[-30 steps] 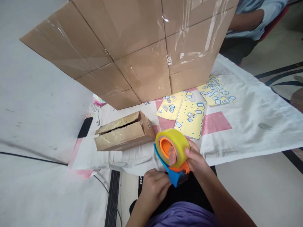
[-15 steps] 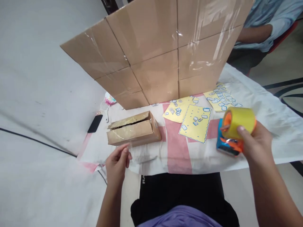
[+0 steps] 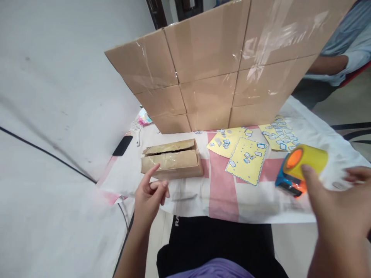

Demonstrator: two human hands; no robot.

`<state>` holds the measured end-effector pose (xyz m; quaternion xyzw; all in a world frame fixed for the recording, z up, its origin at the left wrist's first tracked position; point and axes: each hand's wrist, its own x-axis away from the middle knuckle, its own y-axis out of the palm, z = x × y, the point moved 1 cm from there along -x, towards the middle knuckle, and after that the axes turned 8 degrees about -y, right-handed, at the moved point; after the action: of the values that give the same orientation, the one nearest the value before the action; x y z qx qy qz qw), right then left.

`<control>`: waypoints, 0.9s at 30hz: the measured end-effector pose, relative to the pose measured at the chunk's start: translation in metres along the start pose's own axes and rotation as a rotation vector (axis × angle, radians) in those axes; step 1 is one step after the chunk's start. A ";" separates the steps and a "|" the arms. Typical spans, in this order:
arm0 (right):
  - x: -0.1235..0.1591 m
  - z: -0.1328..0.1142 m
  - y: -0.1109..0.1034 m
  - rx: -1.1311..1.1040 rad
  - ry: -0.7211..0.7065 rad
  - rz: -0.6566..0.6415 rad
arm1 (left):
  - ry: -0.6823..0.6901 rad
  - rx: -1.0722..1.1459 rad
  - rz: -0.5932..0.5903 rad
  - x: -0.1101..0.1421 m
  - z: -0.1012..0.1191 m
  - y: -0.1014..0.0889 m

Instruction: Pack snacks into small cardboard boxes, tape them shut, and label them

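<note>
The tape dispenser (image 3: 290, 181), blue and orange with a wide yellow roll of tape (image 3: 314, 158) on it, rests on the cloth at the right. Beside it is my right hand (image 3: 339, 204), fingers spread and slightly blurred; the thumb overlaps the roll in view, and I cannot tell if it touches. My left hand (image 3: 150, 193) holds nothing, its index finger stretched out and the others loosely bent. That fingertip is just in front of a small long cardboard box (image 3: 176, 164), whose top flaps leave a gap.
A large taped cardboard panel (image 3: 208, 92) stands upright across the table's back. Yellow printed sheets (image 3: 246, 160) lie before it. At the left are a black phone (image 3: 122, 146), a white perforated utensil (image 3: 137, 131) and the wall (image 3: 58, 96). Another person's arm (image 3: 327, 65) shows at right.
My right hand carried the tape dispenser rightward from above my lap, set it on the cloth and loosened its fingers. My left hand moved left and up toward the small box. The view shifted.
</note>
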<state>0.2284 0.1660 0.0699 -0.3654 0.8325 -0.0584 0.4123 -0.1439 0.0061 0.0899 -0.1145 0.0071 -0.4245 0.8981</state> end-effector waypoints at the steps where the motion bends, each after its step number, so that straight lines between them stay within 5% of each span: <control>1: 0.009 -0.031 -0.001 -0.153 -0.149 -0.176 | 0.010 -0.011 -0.039 0.006 0.001 0.003; 4: 0.041 -0.123 0.005 -0.657 -0.516 -0.928 | 0.126 -0.005 -0.170 0.024 0.001 0.015; 6: 0.053 -0.165 0.011 -0.722 -0.605 -1.127 | 0.254 -0.018 -0.234 0.030 -0.001 0.020; 9: 0.053 -0.192 0.020 -0.698 -0.664 -1.206 | 0.443 -0.077 -0.253 0.030 -0.001 0.021; 13: 0.044 -0.196 0.022 -0.689 -0.770 -1.216 | 0.586 -0.100 -0.256 0.023 0.003 0.019; 15: 0.036 -0.195 0.017 -0.674 -0.843 -1.169 | 0.519 -0.141 -0.265 0.017 0.006 0.018; 18: 0.015 -0.193 0.006 -0.677 -0.827 -0.984 | 0.244 -0.306 -0.254 0.002 0.008 0.012; 21: -0.012 -0.195 0.009 -0.723 -0.659 -0.834 | 0.207 -0.459 -0.015 -0.021 0.010 0.004; 24: -0.023 -0.207 0.038 -0.810 -0.507 -1.032 | 0.370 -0.648 0.298 -0.048 0.012 0.001; 27: -0.011 -0.225 0.086 -0.937 -0.358 -1.423 | 0.486 -0.892 0.417 -0.072 0.010 0.005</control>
<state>0.0206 0.1891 0.1896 -0.9346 0.2675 0.1049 0.2095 -0.1847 0.0664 0.0923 -0.3788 0.4162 -0.2075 0.8001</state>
